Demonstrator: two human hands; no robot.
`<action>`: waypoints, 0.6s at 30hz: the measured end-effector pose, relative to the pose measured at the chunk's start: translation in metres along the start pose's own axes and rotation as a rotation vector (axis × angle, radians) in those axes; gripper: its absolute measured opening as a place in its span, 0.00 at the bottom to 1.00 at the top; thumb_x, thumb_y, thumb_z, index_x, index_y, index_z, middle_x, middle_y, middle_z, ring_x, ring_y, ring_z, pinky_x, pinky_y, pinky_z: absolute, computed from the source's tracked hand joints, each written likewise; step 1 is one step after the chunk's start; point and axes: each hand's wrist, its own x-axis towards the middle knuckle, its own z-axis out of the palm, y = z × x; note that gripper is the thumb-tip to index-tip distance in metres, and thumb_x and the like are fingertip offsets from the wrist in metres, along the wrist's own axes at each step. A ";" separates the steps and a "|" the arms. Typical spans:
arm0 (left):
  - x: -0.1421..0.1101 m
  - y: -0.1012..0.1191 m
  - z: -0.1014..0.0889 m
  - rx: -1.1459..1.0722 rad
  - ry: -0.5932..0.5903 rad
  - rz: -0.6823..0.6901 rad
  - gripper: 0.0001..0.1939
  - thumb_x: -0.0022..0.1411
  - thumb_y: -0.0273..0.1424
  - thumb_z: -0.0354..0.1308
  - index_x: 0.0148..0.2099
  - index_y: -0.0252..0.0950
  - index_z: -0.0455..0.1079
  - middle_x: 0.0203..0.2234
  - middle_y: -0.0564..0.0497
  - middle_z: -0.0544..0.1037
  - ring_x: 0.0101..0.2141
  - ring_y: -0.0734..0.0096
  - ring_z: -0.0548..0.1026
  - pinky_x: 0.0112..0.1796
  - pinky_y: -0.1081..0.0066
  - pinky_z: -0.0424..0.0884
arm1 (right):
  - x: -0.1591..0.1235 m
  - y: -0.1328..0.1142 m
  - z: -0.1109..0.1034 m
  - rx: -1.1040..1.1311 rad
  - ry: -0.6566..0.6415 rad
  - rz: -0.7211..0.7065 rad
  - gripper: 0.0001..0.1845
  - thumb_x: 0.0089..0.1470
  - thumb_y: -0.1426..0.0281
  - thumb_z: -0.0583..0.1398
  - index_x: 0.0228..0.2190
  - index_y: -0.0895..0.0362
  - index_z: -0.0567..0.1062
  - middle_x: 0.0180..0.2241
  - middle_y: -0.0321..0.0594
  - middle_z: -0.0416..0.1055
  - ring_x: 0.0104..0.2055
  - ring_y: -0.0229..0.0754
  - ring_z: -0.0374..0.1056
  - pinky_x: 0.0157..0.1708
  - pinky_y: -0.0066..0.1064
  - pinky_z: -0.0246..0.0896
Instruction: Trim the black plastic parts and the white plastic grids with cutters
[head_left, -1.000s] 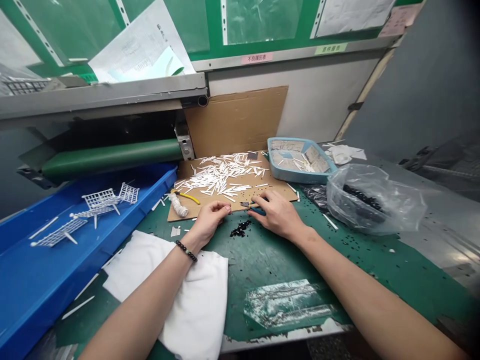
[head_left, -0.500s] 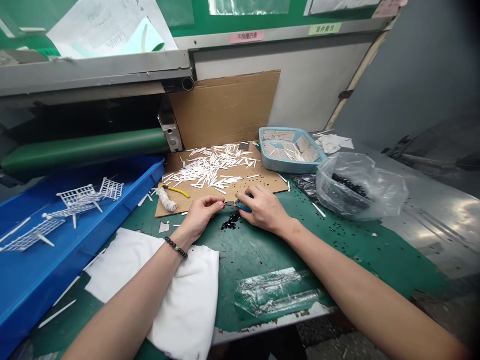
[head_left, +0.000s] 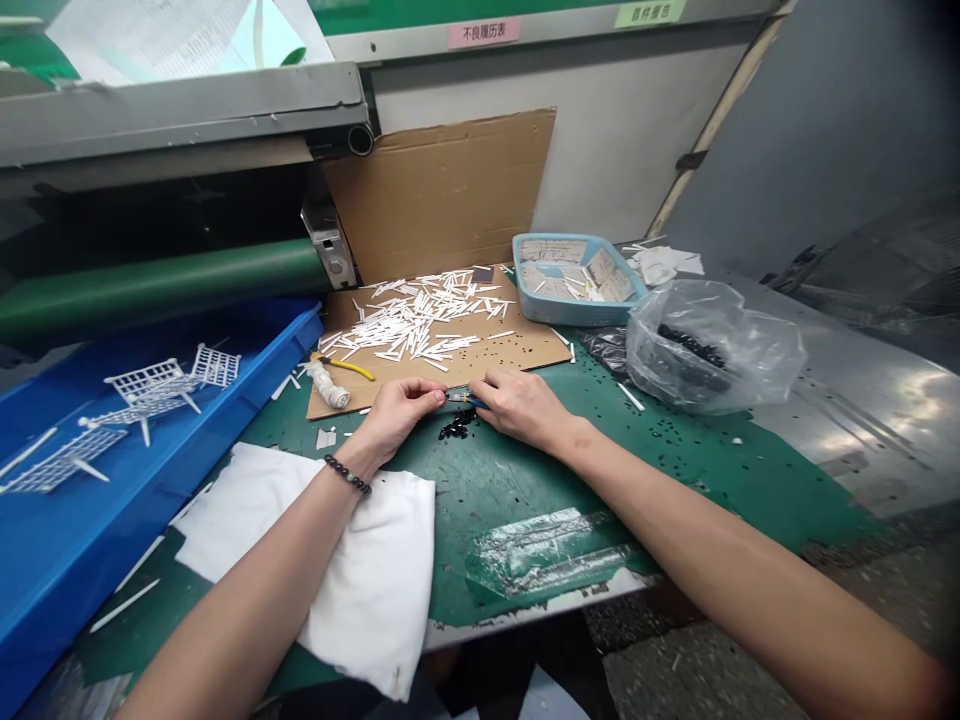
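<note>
My left hand (head_left: 397, 412) is closed in a pinch at the front edge of the cardboard sheet. What it pinches is too small to make out. Facing it, my right hand (head_left: 525, 408) is wrapped round a pair of small blue-handled nippers (head_left: 458, 397), whose jaws point left to my left fingertips. Just below the nippers lies a small heap of black pieces (head_left: 454, 428) on the green table mat (head_left: 510, 460). A white cloth (head_left: 375, 580) is spread under my left forearm.
Many white sticks (head_left: 409, 325) cover the cardboard sheet (head_left: 330, 312), beside yellow-handled pliers (head_left: 351, 370) and a white wrapped roll (head_left: 328, 386). A blue tray (head_left: 150, 480) with white lattice parts stands left. A light-blue basket (head_left: 581, 312) and a clear bag (head_left: 757, 350) of black pieces stand right.
The view has shifted slightly, so the scene sits higher in the picture. My right fingers have closed further round the nippers' handles. Both hands stay close together.
</note>
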 end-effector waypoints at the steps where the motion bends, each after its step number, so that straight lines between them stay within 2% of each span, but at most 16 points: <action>1: 0.000 0.000 0.000 -0.004 0.001 0.006 0.16 0.45 0.34 0.70 0.36 0.31 0.76 0.30 0.49 0.78 0.31 0.73 0.71 0.36 0.72 0.64 | 0.000 0.001 0.002 0.004 0.010 0.004 0.09 0.60 0.65 0.58 0.41 0.56 0.73 0.35 0.43 0.69 0.35 0.44 0.62 0.28 0.32 0.46; 5: 0.000 0.006 -0.002 -0.153 -0.015 -0.053 0.15 0.46 0.29 0.67 0.39 0.31 0.76 0.28 0.51 0.75 0.28 0.77 0.68 0.29 0.76 0.61 | 0.003 0.007 0.009 0.021 0.131 0.030 0.11 0.59 0.64 0.59 0.42 0.56 0.73 0.35 0.42 0.69 0.37 0.44 0.63 0.31 0.32 0.49; 8: -0.002 0.013 -0.004 -0.328 -0.056 -0.152 0.07 0.47 0.29 0.63 0.30 0.31 0.72 0.25 0.51 0.72 0.24 0.79 0.64 0.25 0.77 0.58 | 0.003 0.013 0.013 0.027 0.191 0.056 0.12 0.59 0.63 0.59 0.42 0.56 0.73 0.35 0.42 0.69 0.37 0.44 0.63 0.32 0.32 0.51; 10: -0.003 0.016 -0.002 -0.340 -0.069 -0.187 0.07 0.48 0.31 0.61 0.27 0.32 0.68 0.24 0.51 0.70 0.22 0.80 0.63 0.24 0.77 0.57 | 0.003 0.016 0.014 0.032 0.217 0.072 0.12 0.59 0.63 0.59 0.42 0.56 0.73 0.35 0.42 0.69 0.37 0.44 0.63 0.33 0.32 0.52; 12: -0.004 0.015 0.004 -0.171 -0.060 -0.159 0.09 0.50 0.34 0.60 0.27 0.33 0.66 0.21 0.54 0.68 0.21 0.79 0.61 0.23 0.77 0.54 | 0.002 0.018 0.015 0.041 0.238 0.081 0.11 0.59 0.64 0.60 0.42 0.56 0.74 0.35 0.41 0.69 0.37 0.44 0.63 0.33 0.31 0.52; 16: -0.003 0.009 0.017 0.478 -0.039 0.076 0.11 0.54 0.38 0.58 0.31 0.35 0.72 0.19 0.55 0.69 0.22 0.75 0.63 0.26 0.74 0.56 | 0.003 0.018 0.016 0.056 0.254 0.092 0.11 0.58 0.64 0.60 0.41 0.56 0.74 0.34 0.41 0.68 0.37 0.44 0.63 0.33 0.31 0.52; 18: -0.003 0.005 0.023 0.718 -0.054 0.160 0.13 0.56 0.39 0.56 0.35 0.37 0.76 0.18 0.55 0.70 0.22 0.72 0.64 0.26 0.73 0.56 | 0.003 0.017 0.016 0.063 0.256 0.092 0.11 0.58 0.64 0.60 0.41 0.56 0.74 0.34 0.41 0.69 0.37 0.44 0.63 0.33 0.31 0.53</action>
